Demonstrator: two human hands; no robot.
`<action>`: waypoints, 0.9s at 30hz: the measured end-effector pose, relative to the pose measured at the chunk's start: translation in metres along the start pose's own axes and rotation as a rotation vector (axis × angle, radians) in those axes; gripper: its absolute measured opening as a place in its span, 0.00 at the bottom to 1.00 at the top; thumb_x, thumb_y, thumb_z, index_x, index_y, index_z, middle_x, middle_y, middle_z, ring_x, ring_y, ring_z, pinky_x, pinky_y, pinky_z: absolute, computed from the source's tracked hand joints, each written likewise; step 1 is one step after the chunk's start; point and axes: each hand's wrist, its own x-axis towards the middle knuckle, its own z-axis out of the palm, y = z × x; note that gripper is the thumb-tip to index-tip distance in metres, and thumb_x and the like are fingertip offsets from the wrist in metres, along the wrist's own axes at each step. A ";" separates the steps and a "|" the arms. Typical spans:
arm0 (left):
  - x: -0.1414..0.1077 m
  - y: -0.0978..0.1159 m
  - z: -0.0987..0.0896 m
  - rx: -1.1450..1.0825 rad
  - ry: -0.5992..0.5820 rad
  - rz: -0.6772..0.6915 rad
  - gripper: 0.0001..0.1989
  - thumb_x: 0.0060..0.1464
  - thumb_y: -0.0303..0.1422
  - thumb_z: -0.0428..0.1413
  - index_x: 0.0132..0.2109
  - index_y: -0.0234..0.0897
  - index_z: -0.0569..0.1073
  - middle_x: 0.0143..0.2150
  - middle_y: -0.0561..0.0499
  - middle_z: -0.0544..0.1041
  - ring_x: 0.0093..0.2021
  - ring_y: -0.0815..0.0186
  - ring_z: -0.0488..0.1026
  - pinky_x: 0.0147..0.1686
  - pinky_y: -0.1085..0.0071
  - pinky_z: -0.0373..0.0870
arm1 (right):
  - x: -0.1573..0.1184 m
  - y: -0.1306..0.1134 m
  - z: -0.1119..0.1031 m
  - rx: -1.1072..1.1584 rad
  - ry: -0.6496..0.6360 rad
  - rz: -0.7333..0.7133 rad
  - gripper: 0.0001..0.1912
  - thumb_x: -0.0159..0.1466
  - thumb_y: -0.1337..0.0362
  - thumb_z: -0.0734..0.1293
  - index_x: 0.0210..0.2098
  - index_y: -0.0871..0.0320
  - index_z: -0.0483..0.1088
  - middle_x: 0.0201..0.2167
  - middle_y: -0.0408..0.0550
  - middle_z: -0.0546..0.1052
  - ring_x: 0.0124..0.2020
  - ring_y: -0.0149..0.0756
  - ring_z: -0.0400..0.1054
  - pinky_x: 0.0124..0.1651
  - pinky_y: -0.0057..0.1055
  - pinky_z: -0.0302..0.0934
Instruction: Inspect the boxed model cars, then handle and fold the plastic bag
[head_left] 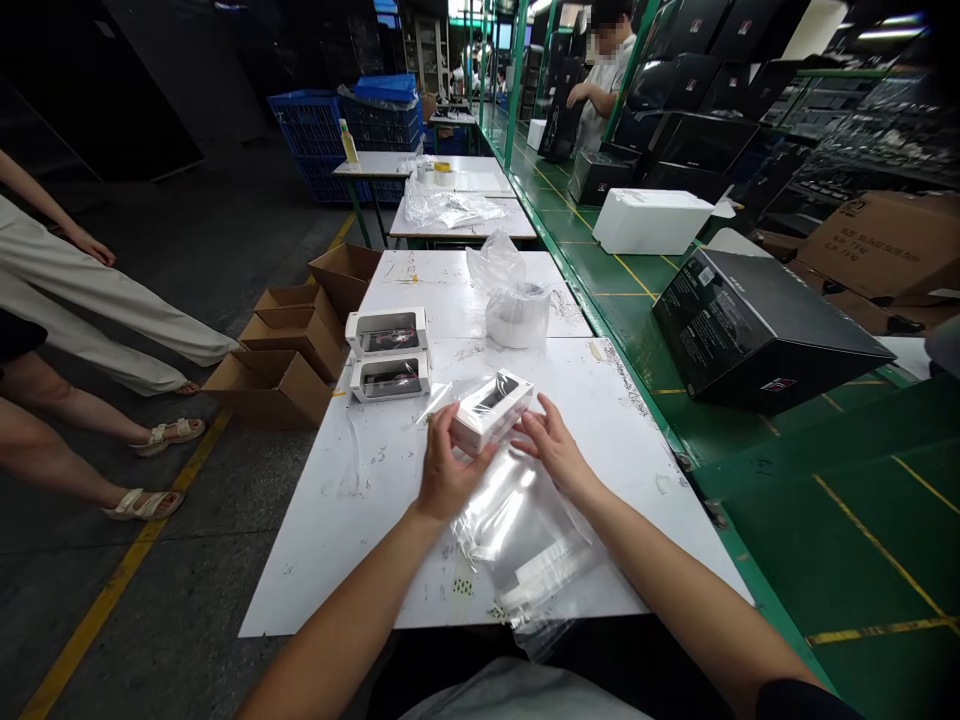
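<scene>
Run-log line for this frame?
left hand: holds white windowed box | right hand: open beside box, contact unclear | table: clear plastic, two similar boxes

I've got left hand (448,475) curled in a grip, thumb stretched to the right; right hand (559,455) near it, palm inward, fingers apart, slightly bent. Left forearm (349,600) and right forearm (675,570) bare, reaching forward, angled toward each other
</scene>
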 end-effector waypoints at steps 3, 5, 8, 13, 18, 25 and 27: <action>-0.004 -0.001 0.001 -0.021 -0.151 0.284 0.51 0.48 0.38 0.64 0.69 0.40 0.42 0.58 0.37 0.64 0.59 0.54 0.64 0.53 0.57 0.69 | 0.003 -0.008 0.008 0.109 -0.079 0.001 0.42 0.58 0.50 0.68 0.66 0.53 0.47 0.55 0.54 0.68 0.47 0.38 0.70 0.46 0.33 0.69; -0.004 0.000 -0.001 -0.139 -0.215 0.318 0.47 0.52 0.37 0.61 0.70 0.40 0.42 0.55 0.38 0.67 0.56 0.56 0.67 0.52 0.58 0.71 | 0.008 -0.018 0.002 0.132 -0.154 0.030 0.35 0.57 0.54 0.70 0.61 0.55 0.58 0.50 0.53 0.72 0.41 0.36 0.72 0.43 0.31 0.69; -0.001 0.000 -0.003 -0.229 -0.039 0.126 0.37 0.56 0.37 0.57 0.68 0.42 0.49 0.59 0.38 0.63 0.58 0.56 0.65 0.53 0.57 0.69 | 0.017 -0.036 -0.015 0.113 -0.361 0.147 0.31 0.55 0.57 0.72 0.56 0.58 0.65 0.47 0.52 0.74 0.39 0.33 0.72 0.42 0.28 0.68; 0.010 0.003 -0.009 -0.492 -0.164 -0.339 0.42 0.54 0.51 0.55 0.68 0.37 0.51 0.57 0.36 0.66 0.53 0.56 0.69 0.49 0.63 0.70 | 0.031 -0.057 -0.025 -0.101 -0.658 0.297 0.34 0.54 0.62 0.74 0.58 0.60 0.65 0.49 0.53 0.73 0.40 0.32 0.72 0.42 0.26 0.68; 0.013 0.006 -0.013 -0.493 -0.223 -0.585 0.35 0.55 0.53 0.52 0.63 0.39 0.61 0.37 0.48 0.74 0.39 0.63 0.73 0.40 0.69 0.71 | 0.047 -0.057 -0.026 -0.200 -0.601 0.409 0.31 0.56 0.50 0.70 0.53 0.63 0.69 0.47 0.55 0.74 0.38 0.33 0.72 0.38 0.26 0.69; 0.013 -0.002 -0.014 -0.399 -0.039 -0.729 0.31 0.57 0.57 0.46 0.52 0.35 0.71 0.44 0.42 0.75 0.46 0.59 0.73 0.44 0.66 0.71 | 0.037 -0.055 -0.041 -0.437 -0.506 0.107 0.42 0.50 0.51 0.75 0.60 0.61 0.62 0.53 0.55 0.68 0.50 0.37 0.67 0.49 0.30 0.68; 0.013 -0.001 -0.014 -0.387 -0.044 -0.749 0.32 0.57 0.57 0.44 0.50 0.34 0.72 0.44 0.42 0.75 0.47 0.58 0.73 0.46 0.65 0.70 | 0.034 -0.052 -0.042 -0.517 -0.441 0.072 0.41 0.49 0.53 0.76 0.57 0.64 0.64 0.49 0.56 0.69 0.46 0.35 0.67 0.48 0.29 0.67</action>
